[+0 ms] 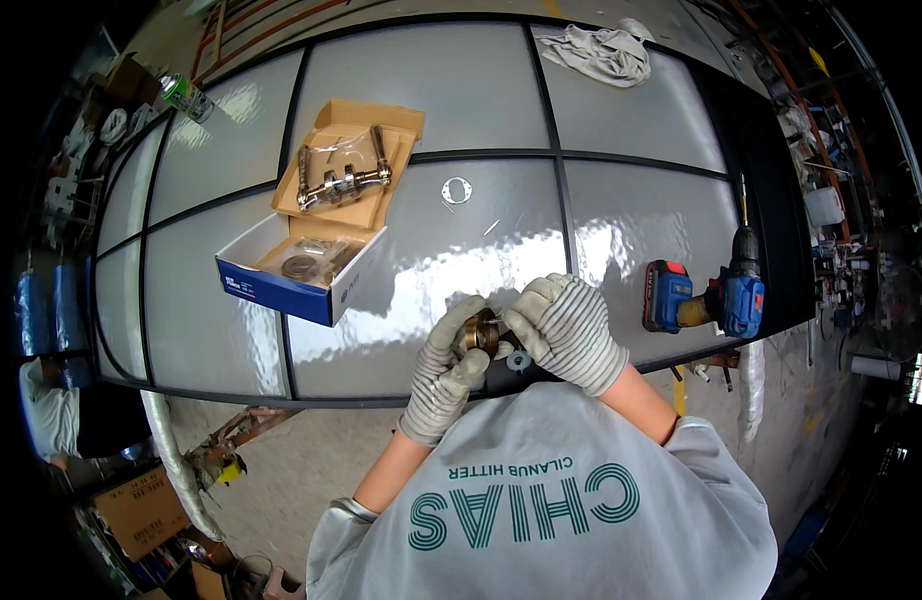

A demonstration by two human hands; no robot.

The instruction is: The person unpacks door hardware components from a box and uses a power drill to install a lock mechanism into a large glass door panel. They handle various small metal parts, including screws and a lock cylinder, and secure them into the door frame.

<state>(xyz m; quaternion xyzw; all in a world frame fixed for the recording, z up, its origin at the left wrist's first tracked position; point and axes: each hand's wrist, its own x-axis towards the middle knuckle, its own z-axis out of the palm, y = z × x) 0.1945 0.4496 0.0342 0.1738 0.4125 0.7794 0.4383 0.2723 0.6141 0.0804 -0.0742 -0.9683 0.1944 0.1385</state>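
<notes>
Both my hands wear white work gloves and meet over the near edge of a black-framed glass panel. My left hand is closed round a round brass-coloured metal fitting. Close against the fitting's right side, the fingers of my right hand are pressed together; whatever they pinch is too small to make out. Just below those fingers shows a small grey round piece with a hole. Farther off on the glass lie a flat metal ring plate and a thin pin.
Left of my hands stands an open blue-and-white box; its cardboard tray holds lever door handles. A cordless drill lies at right. A spray can and a rag rest on the far side of the panel.
</notes>
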